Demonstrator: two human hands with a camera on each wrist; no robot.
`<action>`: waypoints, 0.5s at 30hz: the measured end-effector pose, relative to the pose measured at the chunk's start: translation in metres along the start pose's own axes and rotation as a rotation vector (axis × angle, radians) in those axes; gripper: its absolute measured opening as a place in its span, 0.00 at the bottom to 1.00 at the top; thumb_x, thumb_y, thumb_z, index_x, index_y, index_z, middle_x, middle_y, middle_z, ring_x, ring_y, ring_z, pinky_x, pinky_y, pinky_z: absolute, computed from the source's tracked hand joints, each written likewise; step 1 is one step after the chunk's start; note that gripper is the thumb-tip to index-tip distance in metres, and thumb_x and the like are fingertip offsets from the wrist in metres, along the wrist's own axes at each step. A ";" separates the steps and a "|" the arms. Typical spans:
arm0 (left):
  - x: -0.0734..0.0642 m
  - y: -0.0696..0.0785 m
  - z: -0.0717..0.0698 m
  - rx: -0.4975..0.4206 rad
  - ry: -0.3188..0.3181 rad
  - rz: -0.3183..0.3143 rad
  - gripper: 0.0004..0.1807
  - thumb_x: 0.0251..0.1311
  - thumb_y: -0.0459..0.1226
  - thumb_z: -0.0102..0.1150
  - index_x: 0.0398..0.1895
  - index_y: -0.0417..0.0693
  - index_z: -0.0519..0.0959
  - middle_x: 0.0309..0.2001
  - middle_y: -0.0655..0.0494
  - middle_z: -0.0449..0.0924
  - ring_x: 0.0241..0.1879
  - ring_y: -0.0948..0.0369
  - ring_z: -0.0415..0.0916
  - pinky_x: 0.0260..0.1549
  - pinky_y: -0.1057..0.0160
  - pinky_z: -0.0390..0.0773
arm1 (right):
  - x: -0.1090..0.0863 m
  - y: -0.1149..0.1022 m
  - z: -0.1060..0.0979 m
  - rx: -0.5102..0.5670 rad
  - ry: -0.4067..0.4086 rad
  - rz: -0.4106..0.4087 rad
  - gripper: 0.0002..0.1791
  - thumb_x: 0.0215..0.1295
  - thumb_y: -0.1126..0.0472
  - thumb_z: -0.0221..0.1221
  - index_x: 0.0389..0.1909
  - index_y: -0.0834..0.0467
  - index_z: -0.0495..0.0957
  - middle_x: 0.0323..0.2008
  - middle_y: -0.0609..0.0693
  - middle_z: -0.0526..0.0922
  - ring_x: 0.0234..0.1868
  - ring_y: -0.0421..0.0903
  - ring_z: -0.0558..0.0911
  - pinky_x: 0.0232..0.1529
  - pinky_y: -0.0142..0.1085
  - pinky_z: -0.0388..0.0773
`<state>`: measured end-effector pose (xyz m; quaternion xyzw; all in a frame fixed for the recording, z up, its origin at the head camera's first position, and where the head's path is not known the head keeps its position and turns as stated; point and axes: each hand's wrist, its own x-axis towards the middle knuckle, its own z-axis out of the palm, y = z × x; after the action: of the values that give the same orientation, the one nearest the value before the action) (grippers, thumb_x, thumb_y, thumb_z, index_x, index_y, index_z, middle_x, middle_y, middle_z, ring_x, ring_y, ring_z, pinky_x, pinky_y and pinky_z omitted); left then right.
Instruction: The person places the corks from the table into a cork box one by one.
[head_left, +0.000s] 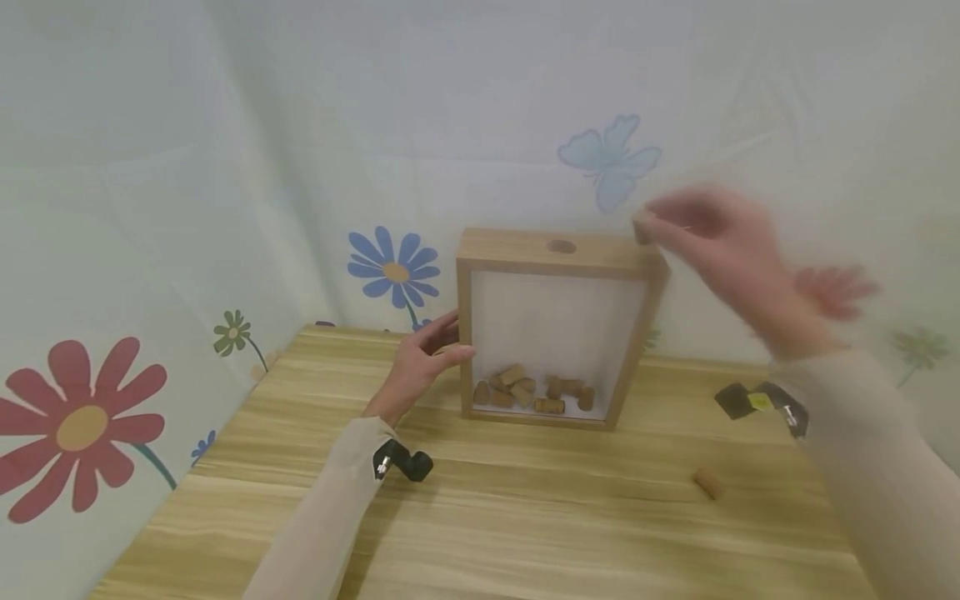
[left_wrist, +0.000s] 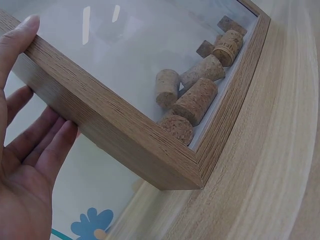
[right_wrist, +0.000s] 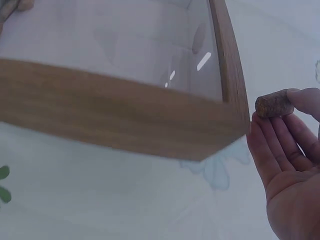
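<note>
A wooden shadow box with a clear front stands upright on the table, a round hole in its top. Several corks lie inside along its bottom. My left hand grips the box's left side, thumb on the front edge and fingers at the side and behind. Just above the top right corner, my right hand, blurred in the head view, pinches a cork between thumb and fingertips. That cork is apart from the hole, to its right.
A single loose cork lies on the wood-grain table at the front right of the box. Behind the table hangs a pale cloth printed with flowers and a butterfly.
</note>
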<state>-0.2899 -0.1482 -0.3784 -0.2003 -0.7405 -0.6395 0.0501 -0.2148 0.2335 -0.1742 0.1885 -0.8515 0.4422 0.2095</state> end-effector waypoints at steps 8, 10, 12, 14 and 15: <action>-0.002 0.003 0.001 0.013 0.003 -0.008 0.40 0.66 0.44 0.74 0.80 0.51 0.69 0.70 0.47 0.77 0.70 0.51 0.73 0.69 0.48 0.73 | 0.025 -0.013 0.029 -0.057 -0.016 -0.123 0.23 0.70 0.46 0.71 0.57 0.56 0.85 0.52 0.51 0.89 0.51 0.41 0.84 0.56 0.32 0.79; -0.003 0.003 0.002 0.016 0.006 -0.009 0.40 0.66 0.44 0.74 0.80 0.52 0.69 0.69 0.48 0.78 0.70 0.52 0.74 0.69 0.48 0.73 | 0.029 -0.015 0.034 -0.058 -0.015 -0.135 0.22 0.70 0.47 0.71 0.56 0.57 0.85 0.51 0.52 0.89 0.50 0.41 0.84 0.56 0.32 0.79; -0.003 0.004 0.002 0.013 0.005 -0.006 0.40 0.66 0.44 0.74 0.80 0.52 0.69 0.69 0.48 0.78 0.70 0.51 0.74 0.69 0.48 0.74 | 0.032 -0.015 0.039 -0.055 -0.018 -0.143 0.21 0.70 0.48 0.71 0.56 0.58 0.85 0.51 0.54 0.89 0.50 0.42 0.85 0.55 0.32 0.80; -0.003 0.004 0.002 0.012 0.005 -0.004 0.40 0.66 0.44 0.74 0.80 0.52 0.70 0.69 0.48 0.78 0.70 0.52 0.74 0.68 0.48 0.74 | 0.034 -0.015 0.044 -0.060 -0.025 -0.153 0.21 0.71 0.50 0.71 0.55 0.60 0.85 0.51 0.55 0.89 0.51 0.44 0.85 0.56 0.31 0.80; -0.003 0.004 0.002 0.012 0.006 -0.005 0.40 0.66 0.44 0.74 0.80 0.52 0.70 0.69 0.48 0.78 0.69 0.52 0.74 0.68 0.48 0.74 | 0.036 -0.015 0.046 -0.064 -0.029 -0.158 0.20 0.71 0.51 0.71 0.55 0.60 0.85 0.51 0.56 0.89 0.51 0.45 0.86 0.56 0.32 0.80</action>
<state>-0.2857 -0.1467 -0.3761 -0.1963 -0.7448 -0.6356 0.0518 -0.2464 0.1822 -0.1695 0.2548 -0.8505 0.3942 0.2374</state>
